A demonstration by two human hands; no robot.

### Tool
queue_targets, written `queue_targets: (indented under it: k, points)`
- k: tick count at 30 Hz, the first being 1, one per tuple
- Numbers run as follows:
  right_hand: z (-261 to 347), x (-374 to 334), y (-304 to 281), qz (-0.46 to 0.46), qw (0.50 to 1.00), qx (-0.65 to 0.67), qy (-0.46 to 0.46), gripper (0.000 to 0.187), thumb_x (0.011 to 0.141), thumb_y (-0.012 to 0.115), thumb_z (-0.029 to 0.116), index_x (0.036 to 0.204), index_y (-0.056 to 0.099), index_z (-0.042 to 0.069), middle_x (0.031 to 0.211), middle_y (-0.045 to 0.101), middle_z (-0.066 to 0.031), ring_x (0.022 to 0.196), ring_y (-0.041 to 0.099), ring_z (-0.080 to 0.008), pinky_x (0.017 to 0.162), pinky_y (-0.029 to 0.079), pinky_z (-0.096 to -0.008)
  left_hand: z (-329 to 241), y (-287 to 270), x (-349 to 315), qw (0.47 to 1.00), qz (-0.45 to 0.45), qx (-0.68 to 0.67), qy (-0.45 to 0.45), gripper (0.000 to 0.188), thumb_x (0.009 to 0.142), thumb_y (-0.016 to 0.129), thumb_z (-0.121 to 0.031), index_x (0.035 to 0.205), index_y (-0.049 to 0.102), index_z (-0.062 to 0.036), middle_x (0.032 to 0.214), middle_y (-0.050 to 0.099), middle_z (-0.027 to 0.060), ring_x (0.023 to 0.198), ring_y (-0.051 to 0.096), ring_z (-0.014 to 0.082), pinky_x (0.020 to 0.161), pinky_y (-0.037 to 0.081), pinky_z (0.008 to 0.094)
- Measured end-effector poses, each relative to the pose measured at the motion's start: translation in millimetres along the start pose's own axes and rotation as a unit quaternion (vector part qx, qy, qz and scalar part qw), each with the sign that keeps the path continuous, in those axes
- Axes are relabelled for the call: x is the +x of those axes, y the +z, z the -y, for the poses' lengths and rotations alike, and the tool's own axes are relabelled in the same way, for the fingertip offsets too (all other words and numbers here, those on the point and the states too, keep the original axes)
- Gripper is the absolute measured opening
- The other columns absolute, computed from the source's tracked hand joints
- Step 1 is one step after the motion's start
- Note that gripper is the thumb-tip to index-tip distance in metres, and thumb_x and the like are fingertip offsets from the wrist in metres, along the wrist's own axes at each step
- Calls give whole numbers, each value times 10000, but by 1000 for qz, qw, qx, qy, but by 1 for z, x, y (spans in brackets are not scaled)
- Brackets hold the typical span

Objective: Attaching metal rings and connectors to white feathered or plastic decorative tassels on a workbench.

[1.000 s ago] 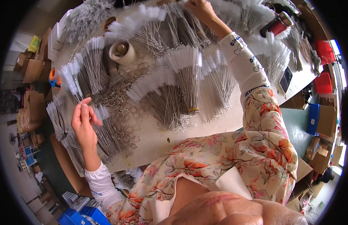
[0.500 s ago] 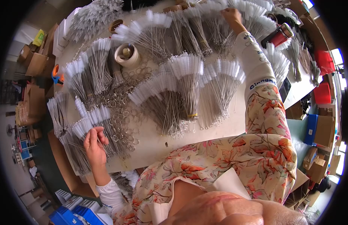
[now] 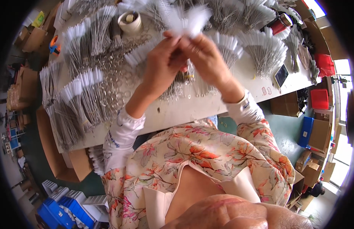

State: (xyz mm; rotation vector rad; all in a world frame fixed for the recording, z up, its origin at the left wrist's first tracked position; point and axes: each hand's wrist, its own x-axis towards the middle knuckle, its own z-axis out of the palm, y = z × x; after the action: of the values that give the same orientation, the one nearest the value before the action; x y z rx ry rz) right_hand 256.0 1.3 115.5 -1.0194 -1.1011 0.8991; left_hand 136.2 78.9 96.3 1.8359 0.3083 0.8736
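- Left hand (image 3: 161, 65) and right hand (image 3: 204, 57) had come together above the middle of the desk (image 3: 181, 109); half a second earlier the left had been low at the left side and the right far across, well apart.
- Beneath them the pale desk carried fanned brush bundles, some at the left (image 3: 81, 91), others at the right (image 3: 264, 53), their thin wire stems running toward the person.
- Both hands touched at the fingers, the grip looking clamped on the held brushes (image 3: 198, 21); blur hid exactly how each finger closed.
- Those held brushes were just beyond the fingertips, over the desk. A stem could plausibly slip out or cross another, through uneven pressure or the quick motion. Their white heads pointed away from the person in two clumps, long axes splaying like a V; the hands hid the stems.
- Smallest, loose metal rings (image 3: 121, 76) lay near the left bundles, where a dropped brush might snag.
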Motion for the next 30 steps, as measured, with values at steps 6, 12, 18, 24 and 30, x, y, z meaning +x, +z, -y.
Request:
queue_targets:
  k: [6, 12, 18, 24, 30]
  points:
    - [-49, -50, -10, -150, 988, 23, -30, 283, 919, 496, 210, 1074, 578, -12, 1026, 599, -104, 1018, 537, -163, 894, 416, -291, 9, -1, -38, 960, -137, 137, 201, 178, 763, 612, 38, 920, 563, -29, 945, 552, 122, 744, 592, 187, 638, 487, 236]
    - [-90, -77, 17, -76, 897, 414, 138, 221, 934, 456, 219, 1024, 556, 43, 876, 616, -32, 819, 570, -132, 755, 481, -270, 31, 25, -107, 955, -34, 180, 233, 258, 750, 614, 3, 1003, 583, -36, 1037, 518, 105, 816, 579, 225, 672, 492, 282]
    - [-18, -83, -3, 69, 970, -71, 221, 213, 913, 498, 220, 905, 594, 30, 704, 513, 42, 637, 453, -50, 583, 367, -190, 24, 15, -162, 964, -55, 211, 150, 335, 720, 673, -21, 1044, 609, -78, 996, 529, 81, 835, 555, 201, 665, 481, 297]
    - [-41, -121, 1, 350, 408, -843, 28, 183, 621, 631, 11, 781, 639, 99, 756, 623, -70, 767, 626, -198, 615, 503, -333, 43, 0, -198, 983, -12, 174, 56, 258, 738, 667, -45, 987, 601, -45, 861, 584, 102, 710, 595, 220, 602, 494, 302]
    - [-67, -126, 32, 287, 898, -315, 112, 99, 841, 552, 79, 863, 617, 8, 714, 606, -60, 548, 521, -141, 548, 440, -263, 36, 8, -210, 994, -41, 97, 28, 225, 746, 672, -62, 952, 588, -23, 833, 596, 107, 713, 600, 232, 604, 495, 301]
